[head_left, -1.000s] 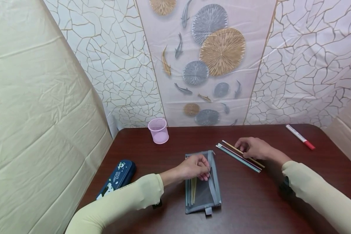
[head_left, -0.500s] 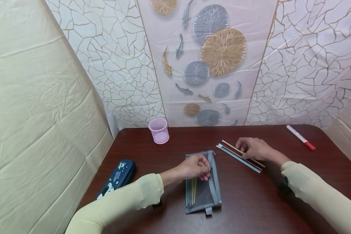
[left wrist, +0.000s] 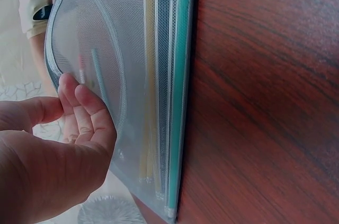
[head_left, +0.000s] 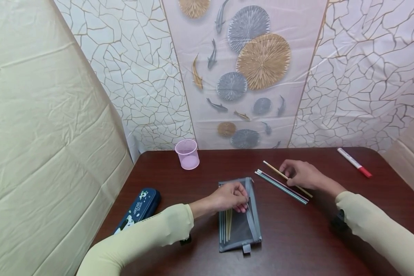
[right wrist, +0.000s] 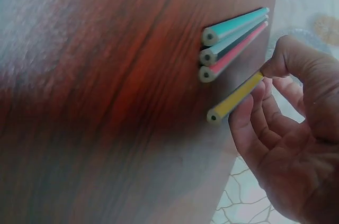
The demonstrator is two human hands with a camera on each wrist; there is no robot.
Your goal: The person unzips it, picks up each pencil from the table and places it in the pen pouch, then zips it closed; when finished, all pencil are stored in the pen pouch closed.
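Note:
A grey mesh zip pouch (head_left: 240, 228) lies on the table with several pencils inside, yellow and green ones (left wrist: 181, 91) showing through the mesh. My left hand (head_left: 229, 197) pinches the pouch's opening edge between thumb and fingers, lifting it so the mouth gapes. On the right, the thumb and fingers of my right hand (head_left: 303, 174) pinch a yellow pencil (right wrist: 239, 96), its far end tilted up from the table. Beside it lie three more unsharpened pencils: a green one (right wrist: 235, 27), a paler green one (right wrist: 225, 47) and a red one (right wrist: 233, 54).
A pink mesh cup (head_left: 188, 157) stands at the back left of the dark wooden table (head_left: 289, 237). At the left edge lies a blue pencil case (head_left: 141, 207), partly behind the left sleeve. A white marker with a red cap (head_left: 354, 162) rests at the back right.
The yellow pencil's far end has risen and swung away from the other pencils, with my right hand gripping it. My left hand stays at the pouch edge.

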